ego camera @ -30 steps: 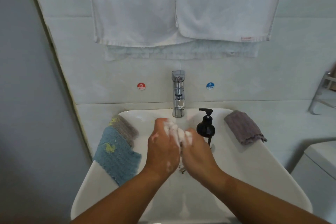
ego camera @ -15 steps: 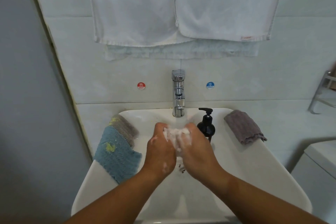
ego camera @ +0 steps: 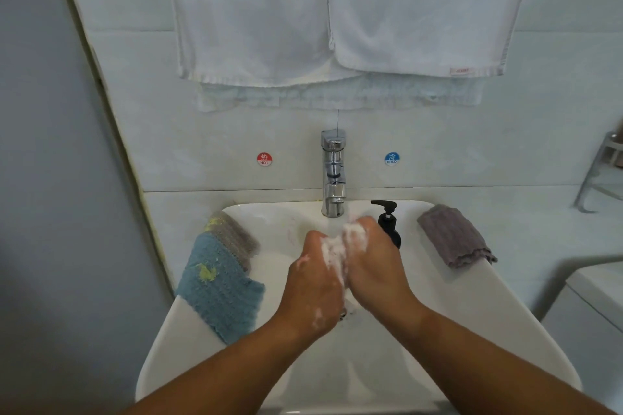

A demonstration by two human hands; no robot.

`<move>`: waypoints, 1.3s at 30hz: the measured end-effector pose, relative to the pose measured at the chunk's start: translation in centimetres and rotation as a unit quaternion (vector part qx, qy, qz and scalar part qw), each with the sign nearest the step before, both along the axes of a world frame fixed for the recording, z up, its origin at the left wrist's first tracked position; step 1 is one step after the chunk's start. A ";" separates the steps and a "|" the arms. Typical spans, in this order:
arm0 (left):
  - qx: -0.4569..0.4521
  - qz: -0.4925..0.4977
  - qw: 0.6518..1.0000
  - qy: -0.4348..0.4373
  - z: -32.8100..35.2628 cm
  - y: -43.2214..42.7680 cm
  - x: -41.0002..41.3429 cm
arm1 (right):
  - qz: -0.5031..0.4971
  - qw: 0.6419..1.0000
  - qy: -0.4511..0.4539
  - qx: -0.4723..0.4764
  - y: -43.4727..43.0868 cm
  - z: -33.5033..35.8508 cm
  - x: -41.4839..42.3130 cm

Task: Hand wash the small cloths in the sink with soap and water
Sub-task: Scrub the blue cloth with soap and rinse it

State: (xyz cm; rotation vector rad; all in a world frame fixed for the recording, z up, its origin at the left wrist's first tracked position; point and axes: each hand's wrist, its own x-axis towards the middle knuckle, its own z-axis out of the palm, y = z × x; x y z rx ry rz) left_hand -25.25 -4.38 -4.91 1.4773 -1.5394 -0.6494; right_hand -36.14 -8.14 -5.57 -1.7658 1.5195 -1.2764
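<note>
Over the white sink (ego camera: 488,313) my left hand (ego camera: 313,283) and my right hand (ego camera: 377,266) are pressed together, fingers curled round a small white cloth (ego camera: 340,246) thick with lather. Most of that cloth is hidden between the palms. Foam spots the back of my left hand. A blue cloth with yellow marks (ego camera: 219,290) drapes over the sink's left rim, partly on top of a grey-brown cloth (ego camera: 236,236). A folded grey cloth (ego camera: 455,236) lies on the right rim. The black soap pump bottle (ego camera: 389,222) stands just behind my right hand.
The chrome faucet (ego camera: 333,175) rises at the back of the basin, with no water seen running. White towels (ego camera: 337,17) hang on the wall above. A wall closes in on the left; a white toilet tank (ego camera: 593,296) and a metal rack (ego camera: 600,172) sit at right.
My right hand has slid forward toward the faucet while my left has drawn back, rubbing the lathered cloth between them. The cloths on the rim have not moved.
</note>
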 end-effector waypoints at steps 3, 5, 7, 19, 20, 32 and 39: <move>-0.018 -0.018 0.999 0.024 0.6 -0.2 0.2 | 0.030 0.998 0.036 0.041 -0.1 -1.3 0.0; -0.031 0.016 0.999 0.019 0.6 -1.1 0.9 | 0.064 0.991 0.108 0.034 0.9 -2.0 0.3; -0.019 0.042 0.999 0.015 0.4 -1.5 1.3 | 0.075 0.992 0.104 0.000 1.5 -1.7 0.6; -0.015 0.058 0.998 0.019 -0.2 -1.1 1.1 | 0.072 0.994 0.087 0.000 2.0 -1.5 0.8; -0.009 0.047 0.999 0.013 -0.4 -0.9 0.9 | 0.058 0.997 0.053 -0.007 1.9 -0.8 0.7; -0.010 0.046 0.995 0.086 -0.8 -1.0 0.8 | 0.060 0.998 0.026 0.013 2.0 -0.5 0.3; -0.042 0.034 0.994 0.093 -0.4 -0.8 0.5 | 0.019 0.996 0.054 0.071 0.8 -1.1 0.0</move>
